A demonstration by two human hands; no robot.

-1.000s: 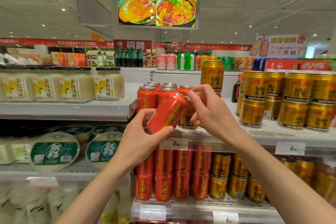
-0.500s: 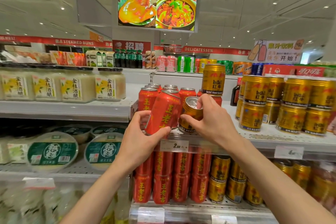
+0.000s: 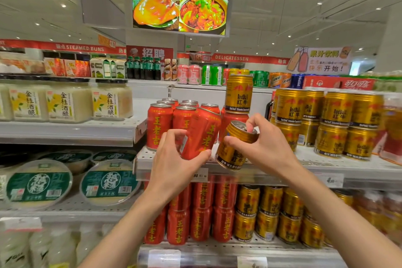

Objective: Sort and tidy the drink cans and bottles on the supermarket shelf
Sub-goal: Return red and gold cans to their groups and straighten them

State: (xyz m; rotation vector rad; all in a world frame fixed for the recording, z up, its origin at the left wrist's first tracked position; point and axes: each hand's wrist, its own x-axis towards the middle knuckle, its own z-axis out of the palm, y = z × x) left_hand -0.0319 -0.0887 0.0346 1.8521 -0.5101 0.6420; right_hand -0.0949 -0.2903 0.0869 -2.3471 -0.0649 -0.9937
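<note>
Left hand: fingers and thumb curled round a red Wanglaoji can, tilted rightward, lower end at the shelf edge. Right hand: pinches the top rim of a gold Red Bull can, tilted, just right of the red can. Upright red cans stand behind the left hand.

Price tag under the tilted red can is half covered by the left hand, digits partly unreadable. Base of that can is hidden in the palm. Bottles far right of it are blurred and cut by the frame edge. Bottom-left packs are blurred, labels illegible.
</note>
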